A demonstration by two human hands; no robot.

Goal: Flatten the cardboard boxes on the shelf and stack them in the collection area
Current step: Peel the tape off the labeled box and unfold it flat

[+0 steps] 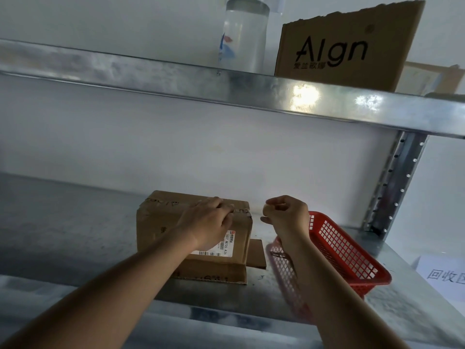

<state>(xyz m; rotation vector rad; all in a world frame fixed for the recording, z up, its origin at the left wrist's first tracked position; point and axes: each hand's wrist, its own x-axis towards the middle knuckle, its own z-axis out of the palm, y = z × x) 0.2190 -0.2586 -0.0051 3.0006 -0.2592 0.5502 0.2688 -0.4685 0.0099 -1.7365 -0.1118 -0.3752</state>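
A small brown cardboard box [161, 222] with clear tape and a white shipping label stands on the metal shelf [63, 235], its lower flaps spread out on the shelf. My left hand [208, 222] lies on top of the box, fingers curled over the taped seam near its right edge. Just right of the box my right hand [284, 212] hovers above the shelf with its fingers curled; whether it pinches a strip of tape I cannot tell. A larger brown box [347, 49] printed "Algn" stands on the upper shelf.
A red plastic mesh basket [347, 255] sits on the shelf under my right forearm. A white paper sign [442, 275] lies at the far right. A clear water jug [244, 36] stands on the upper shelf [176, 79]. A perforated upright post [395, 185] rises at the right.
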